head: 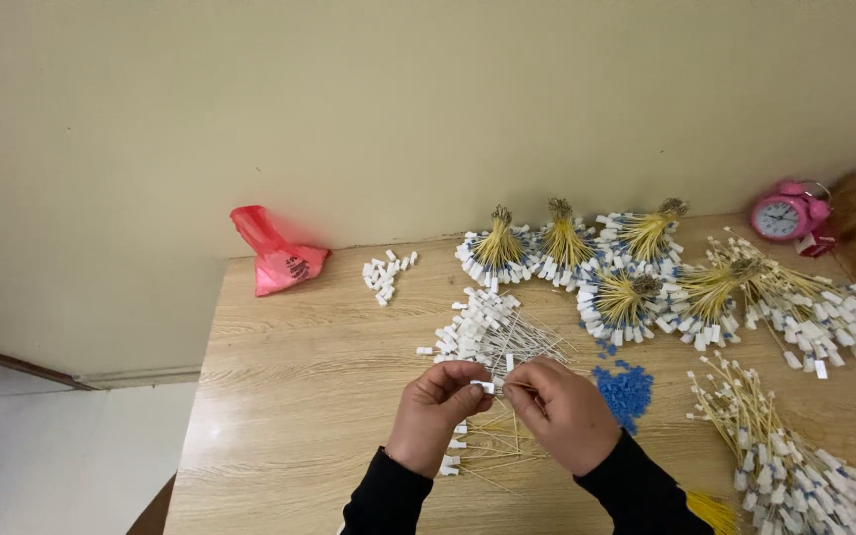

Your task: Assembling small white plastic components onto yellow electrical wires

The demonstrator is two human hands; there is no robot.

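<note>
My left hand [435, 411] pinches a small white plastic connector [483, 386] between thumb and fingers. My right hand [564, 411] meets it from the right, its fingers closed on a thin yellow wire [513, 384] whose end touches the connector. Both hands hover over the wooden table [299, 396]. Right behind them lies a loose pile of white-capped wires [487, 337]. Beneath the hands lie several more yellow wires [492, 451]. A small heap of blue beads [626, 388] sits just right of my right hand.
Tied bundles of yellow wires with white and blue ends [636, 267] fan across the back right. Another bundle [780, 456] lies at the front right. Loose white connectors [385, 275] and a red plastic bag [274, 256] sit near the wall. A pink alarm clock [785, 213] stands far right.
</note>
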